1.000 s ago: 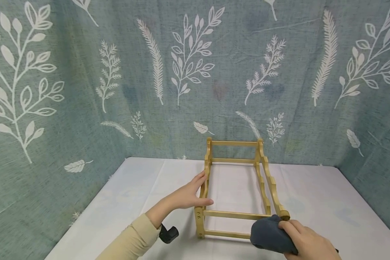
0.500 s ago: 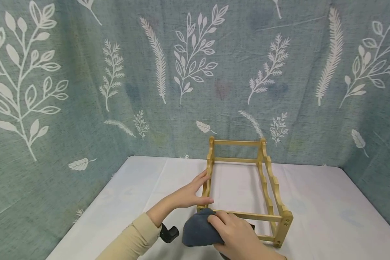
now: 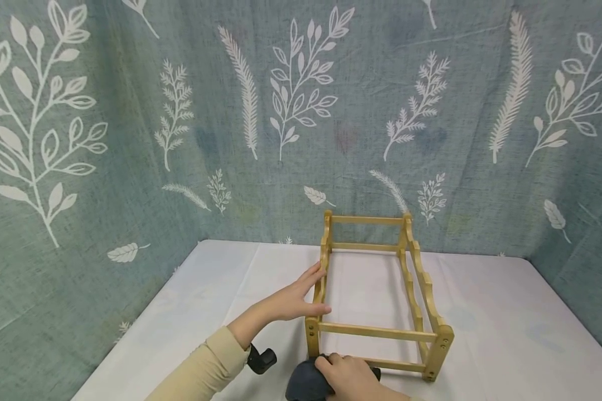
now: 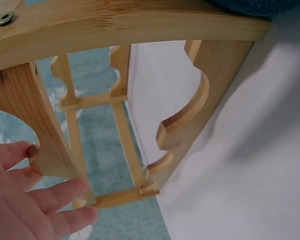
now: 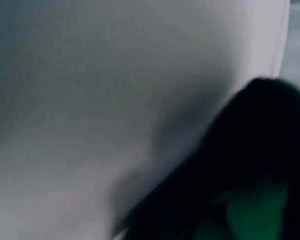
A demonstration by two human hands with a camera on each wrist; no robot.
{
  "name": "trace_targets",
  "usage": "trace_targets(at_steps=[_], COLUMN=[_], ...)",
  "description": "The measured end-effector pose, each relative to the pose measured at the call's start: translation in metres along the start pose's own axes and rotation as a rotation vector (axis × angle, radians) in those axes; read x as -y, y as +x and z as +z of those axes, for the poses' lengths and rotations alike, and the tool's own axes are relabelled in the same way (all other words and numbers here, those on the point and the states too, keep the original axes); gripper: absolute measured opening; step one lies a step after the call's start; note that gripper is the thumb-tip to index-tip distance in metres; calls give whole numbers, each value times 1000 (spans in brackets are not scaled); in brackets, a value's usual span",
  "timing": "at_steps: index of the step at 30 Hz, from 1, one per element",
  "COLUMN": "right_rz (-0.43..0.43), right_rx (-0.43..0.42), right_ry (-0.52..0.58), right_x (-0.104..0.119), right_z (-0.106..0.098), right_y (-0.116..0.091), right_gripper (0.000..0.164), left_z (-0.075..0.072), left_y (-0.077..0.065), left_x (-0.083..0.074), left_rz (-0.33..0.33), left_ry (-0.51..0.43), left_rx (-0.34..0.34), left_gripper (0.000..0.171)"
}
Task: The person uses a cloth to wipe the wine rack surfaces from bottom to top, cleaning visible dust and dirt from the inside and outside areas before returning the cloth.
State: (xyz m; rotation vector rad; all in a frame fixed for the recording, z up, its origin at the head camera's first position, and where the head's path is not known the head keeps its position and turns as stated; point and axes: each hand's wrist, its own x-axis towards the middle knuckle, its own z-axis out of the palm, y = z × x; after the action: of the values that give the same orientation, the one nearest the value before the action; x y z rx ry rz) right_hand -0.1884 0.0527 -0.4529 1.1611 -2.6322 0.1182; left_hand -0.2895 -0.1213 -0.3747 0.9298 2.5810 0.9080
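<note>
A light wooden rack with wavy side rails stands on the white table. My left hand rests on its left side rail, fingers fairly straight and thumb reaching over the rail. In the left wrist view, the fingertips touch the scalloped wood. My right hand holds a bunched dark blue cloth at the near lower crossbar, by the front left post. A bit of the cloth shows above the wood in the left wrist view. The right wrist view is dark and blurred, mostly dark cloth.
The white-covered table extends on both sides of the rack. Behind and beside it hangs a green-blue curtain with white leaf prints. A black device sits at my left wrist.
My right hand has carried the cloth from the rack's near right corner leftward along the upper crossbar, then down to the lower one. The left hand stays on the side rail.
</note>
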Motion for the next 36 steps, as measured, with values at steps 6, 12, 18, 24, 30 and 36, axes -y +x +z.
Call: trace_targets(at_steps=[6,12,18,24,30,36], right_rz=[33,109,178,371,551,681], right_rx=[-49,-216,-273,-313,-467,-343], right_ry=[9,94,138,130,27,151], right_x=[0,-1,-2,-14,-69,-122], right_z=[-21,-63,-87,-117,-146,-145], right_y=[-2,-2,-10,-42,-95,-130], right_gripper=[47,50,52,55,57,50], left_z=[-1,-2,0,1,2,6], left_y=[0,0,1,3,3,0], left_x=[0,1,1,1,2,2], left_rz=[-3,-5,-13,-6,-13,4], left_ry=[-2,-8,2,-9,-26,-89], left_rx=[3,3,1,4,0,-21], left_gripper=[89,89,88,83,88,85])
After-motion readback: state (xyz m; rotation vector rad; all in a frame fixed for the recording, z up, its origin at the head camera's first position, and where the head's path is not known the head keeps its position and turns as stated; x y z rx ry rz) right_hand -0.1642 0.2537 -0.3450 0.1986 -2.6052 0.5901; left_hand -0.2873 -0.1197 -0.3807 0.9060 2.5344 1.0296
